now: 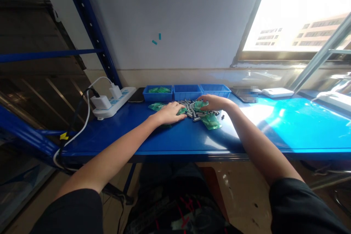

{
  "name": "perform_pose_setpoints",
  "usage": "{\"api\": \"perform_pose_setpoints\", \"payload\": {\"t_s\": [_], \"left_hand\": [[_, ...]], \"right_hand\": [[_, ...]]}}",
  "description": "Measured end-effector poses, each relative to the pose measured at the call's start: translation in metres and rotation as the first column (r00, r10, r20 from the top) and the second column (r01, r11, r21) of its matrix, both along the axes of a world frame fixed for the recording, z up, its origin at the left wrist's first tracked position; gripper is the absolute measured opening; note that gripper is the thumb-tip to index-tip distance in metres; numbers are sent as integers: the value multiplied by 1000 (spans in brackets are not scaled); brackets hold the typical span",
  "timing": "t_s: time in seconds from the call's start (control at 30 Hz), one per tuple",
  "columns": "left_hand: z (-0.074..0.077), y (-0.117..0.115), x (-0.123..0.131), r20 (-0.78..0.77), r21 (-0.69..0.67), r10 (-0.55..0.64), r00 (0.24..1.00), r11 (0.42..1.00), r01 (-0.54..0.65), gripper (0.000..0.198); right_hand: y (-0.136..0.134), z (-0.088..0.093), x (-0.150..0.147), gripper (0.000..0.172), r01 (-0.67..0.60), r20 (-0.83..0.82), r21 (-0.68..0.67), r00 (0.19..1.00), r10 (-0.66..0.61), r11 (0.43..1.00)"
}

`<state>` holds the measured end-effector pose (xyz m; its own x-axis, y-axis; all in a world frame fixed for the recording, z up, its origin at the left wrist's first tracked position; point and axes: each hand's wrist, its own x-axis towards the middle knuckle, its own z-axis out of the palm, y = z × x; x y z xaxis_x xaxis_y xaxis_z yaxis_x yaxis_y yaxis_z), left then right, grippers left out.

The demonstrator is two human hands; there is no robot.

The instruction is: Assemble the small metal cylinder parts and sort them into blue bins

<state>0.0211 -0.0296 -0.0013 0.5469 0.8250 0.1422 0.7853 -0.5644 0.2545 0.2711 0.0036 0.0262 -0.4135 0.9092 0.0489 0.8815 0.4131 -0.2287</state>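
A heap of small grey metal parts lies on the blue table, mixed with green plastic bags. My left hand rests palm down at the heap's left side, fingers spread over a green bag. My right hand reaches into the back of the heap, fingers curled over parts and a green bag; what they grip is hidden. Three blue bins stand behind the heap: the left bin holds green bags, the middle bin and right bin show nothing inside.
A white power strip with two chargers and cables sits at the table's left. A dark phone lies beside it. Another phone and a white box lie at the back right under the window. Blue shelving stands left.
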Motion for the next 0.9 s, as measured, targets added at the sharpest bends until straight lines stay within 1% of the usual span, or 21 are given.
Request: {"api": "perform_pose_setpoints", "payload": {"t_s": [0.07, 0.13, 0.2, 0.27, 0.33, 0.4, 0.47, 0.53, 0.63, 0.7, 0.77, 0.83, 0.9], "left_hand": [[1, 1, -3, 3, -32, 25, 1000, 999, -25, 61], [3, 3, -9, 29, -30, 32, 999, 999, -31, 60], [5, 6, -13, 34, -21, 11, 999, 1000, -10, 56], [6, 7, -15, 26, -11, -12, 1000, 1000, 13, 53], [6, 6, -15, 21, -12, -13, 1000, 1000, 13, 52], [6, 5, -14, 18, -26, -8, 1000, 1000, 8, 51], [7, 4, -13, 15, -40, -14, 1000, 999, 15, 51], [8, 4, -13, 19, -44, -18, 1000, 999, 19, 51], [8, 4, -14, 24, -46, -25, 999, 999, 26, 51], [7, 5, -14, 21, -33, -27, 999, 999, 28, 50], [5, 5, -12, 43, 4, -14, 999, 1000, 13, 49], [4, 4, -8, 110, 69, 2, 994, 998, -10, 45], [5, 3, -3, 228, 134, 1, 974, 990, -33, 39]], "right_hand": [[2, -5, -6, 54, -18, -10, 48, 1000, 19, 999], [2, -7, -10, 55, -38, -2, 96, 999, 38, 995], [1, -4, -9, 55, -36, 21, 131, 999, 34, 991], [-3, 2, -3, 52, -1, 44, 138, 999, -5, 990], [-9, 11, 8, 49, 57, 52, 100, 997, -62, 993], [-15, 17, 17, 51, 96, 37, 0, 995, -96, 995], [-18, 18, 21, 52, 67, 30, -122, 998, -64, 990], [-19, 13, 18, 46, -6, 20, -191, 1000, 10, 982], [-20, 9, 7, 34, -91, -48, -178, 995, 83, 980], [-23, 14, 3, 27, -117, -101, -168, 990, 101, 979], [-28, 23, 3, 20, -122, -157, -158, 983, 97, 980], [-33, 31, 3, 16, -73, -262, -116, 964, 41, 991], [-35, 33, -3, 14, 22, -421, -42, 906, -38, 999]]}}
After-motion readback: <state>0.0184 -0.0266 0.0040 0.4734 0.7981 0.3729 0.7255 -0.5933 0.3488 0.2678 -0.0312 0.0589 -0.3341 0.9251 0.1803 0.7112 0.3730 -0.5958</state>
